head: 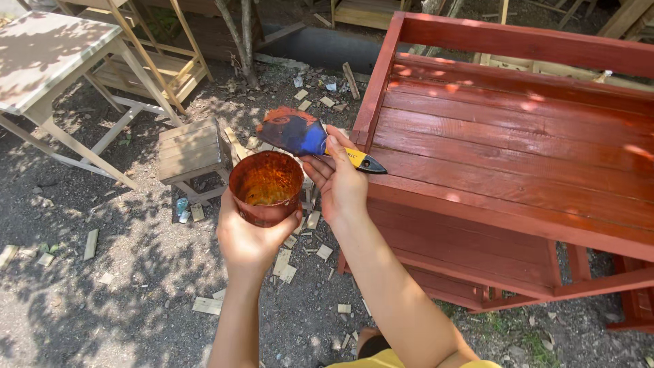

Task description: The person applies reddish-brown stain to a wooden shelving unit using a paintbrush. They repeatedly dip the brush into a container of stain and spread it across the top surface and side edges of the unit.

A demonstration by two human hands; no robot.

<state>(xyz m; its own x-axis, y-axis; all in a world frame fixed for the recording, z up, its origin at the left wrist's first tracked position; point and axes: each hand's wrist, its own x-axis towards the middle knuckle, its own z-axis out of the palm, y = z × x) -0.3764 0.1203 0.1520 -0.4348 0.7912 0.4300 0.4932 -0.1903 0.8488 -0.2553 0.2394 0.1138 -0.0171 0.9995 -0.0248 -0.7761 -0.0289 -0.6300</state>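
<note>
My left hand (pixel 246 238) grips a round container (pixel 266 187) stained reddish-brown, held upright with orange-brown filler inside. My right hand (pixel 338 182) holds a putty knife (pixel 300 134) by its yellow and black handle; the wide blade, smeared with reddish paste, points left just above the container's rim. Both hands hover over the dirt ground, just left of a red-painted wooden bench (pixel 504 143).
A small unpainted wooden stool (pixel 191 150) stands on the ground to the left. Farther left is a pale wooden table (pixel 48 58), with bare wooden frames (pixel 160 58) behind it. Wood scraps (pixel 286 262) litter the dirt. A thin tree trunk (pixel 242 37) rises at the back.
</note>
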